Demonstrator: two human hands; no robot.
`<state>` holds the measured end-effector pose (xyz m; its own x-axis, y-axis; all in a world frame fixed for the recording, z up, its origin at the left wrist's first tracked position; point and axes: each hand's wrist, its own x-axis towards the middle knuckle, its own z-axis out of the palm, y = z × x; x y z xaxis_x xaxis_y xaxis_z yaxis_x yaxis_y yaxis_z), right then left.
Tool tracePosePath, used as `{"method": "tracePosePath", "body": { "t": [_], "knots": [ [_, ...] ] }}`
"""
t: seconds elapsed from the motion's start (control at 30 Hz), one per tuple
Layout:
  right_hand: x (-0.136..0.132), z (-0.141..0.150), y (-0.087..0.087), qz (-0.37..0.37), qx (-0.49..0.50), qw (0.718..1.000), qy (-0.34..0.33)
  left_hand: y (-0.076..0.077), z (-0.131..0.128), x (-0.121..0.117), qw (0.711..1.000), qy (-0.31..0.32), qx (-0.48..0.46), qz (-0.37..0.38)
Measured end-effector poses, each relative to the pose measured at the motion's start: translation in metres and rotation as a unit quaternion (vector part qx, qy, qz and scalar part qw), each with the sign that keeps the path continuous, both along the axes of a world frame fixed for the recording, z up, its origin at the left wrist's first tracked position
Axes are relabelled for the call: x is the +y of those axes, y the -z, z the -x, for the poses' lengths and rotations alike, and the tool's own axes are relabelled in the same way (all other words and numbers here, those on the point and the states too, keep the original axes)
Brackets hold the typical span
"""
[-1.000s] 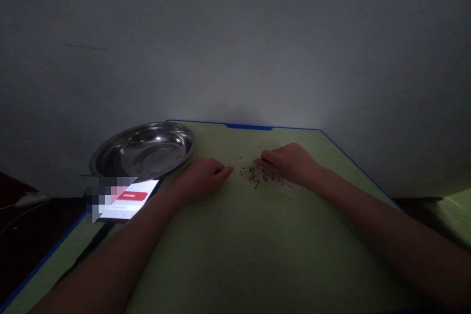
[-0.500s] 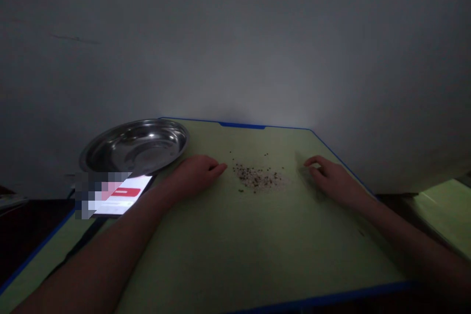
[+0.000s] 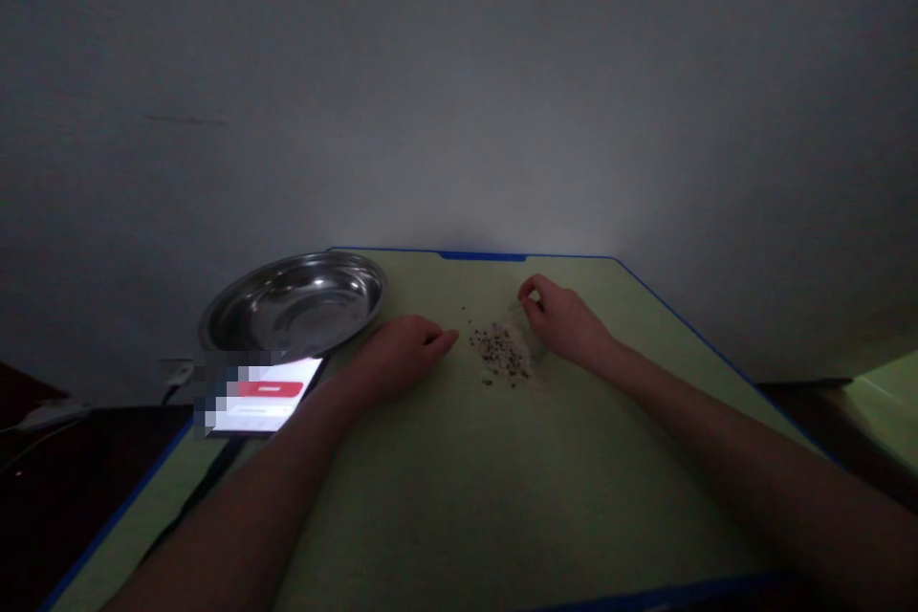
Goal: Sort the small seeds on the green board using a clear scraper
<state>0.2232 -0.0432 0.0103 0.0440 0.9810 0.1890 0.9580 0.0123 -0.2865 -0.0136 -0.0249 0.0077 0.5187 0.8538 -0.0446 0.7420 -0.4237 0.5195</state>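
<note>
A small pile of dark and pale grains (image 3: 502, 352) lies on a pale green table (image 3: 459, 497) with a blue rim. My left hand (image 3: 402, 356) rests on the table just left of the pile, its fingers curled under and the forefinger pointing at the grains. My right hand (image 3: 563, 320) sits right behind the pile on its right side, fingers bent and tips drawn together beside the grains. Whether anything lies in either hand is too dim to tell.
A round steel dish (image 3: 297, 301) stands at the table's back left corner. In front of it lies a lit phone (image 3: 262, 394) with a red bar on its screen. A bare grey wall rises behind the table. A second green surface (image 3: 889, 411) shows at far right.
My right hand swung out to the table's right edge and has come back to the pile. The grains are drawn into a tighter heap. My left hand stayed put.
</note>
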Motion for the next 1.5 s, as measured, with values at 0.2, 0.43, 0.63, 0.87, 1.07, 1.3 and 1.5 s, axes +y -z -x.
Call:
{"method": "tracePosePath", "body": {
  "t": [0.2,0.43,0.63,0.87,1.07,1.3,1.5],
  "knots": [
    [0.034,0.011,-0.030,-0.015,-0.070,0.995,-0.070,0.001,0.002,0.000,1.000,0.002,0.004,0.000],
    [0.071,0.044,-0.030,-0.019,-0.169,0.970,-0.176,0.000,0.001,0.000,1.000,-0.004,0.007,0.006],
    [0.052,0.045,-0.013,-0.007,-0.219,0.937,-0.271,-0.001,0.001,-0.001,1.000,-0.011,0.011,0.017],
    [-0.008,0.009,-0.015,-0.013,-0.212,0.917,-0.337,0.002,0.000,0.001,1.000,-0.001,0.002,-0.002],
    [-0.046,-0.010,-0.020,-0.019,-0.175,0.916,-0.361,0.003,0.000,0.002,1.000,0.001,0.005,-0.014],
    [-0.061,-0.024,-0.035,-0.053,-0.117,0.944,-0.304,0.002,0.000,0.003,1.000,-0.003,0.016,-0.016],
    [-0.061,-0.013,-0.027,-0.039,-0.102,0.950,-0.291,0.000,-0.001,0.001,1.000,0.004,0.020,-0.022]
  ]
}}
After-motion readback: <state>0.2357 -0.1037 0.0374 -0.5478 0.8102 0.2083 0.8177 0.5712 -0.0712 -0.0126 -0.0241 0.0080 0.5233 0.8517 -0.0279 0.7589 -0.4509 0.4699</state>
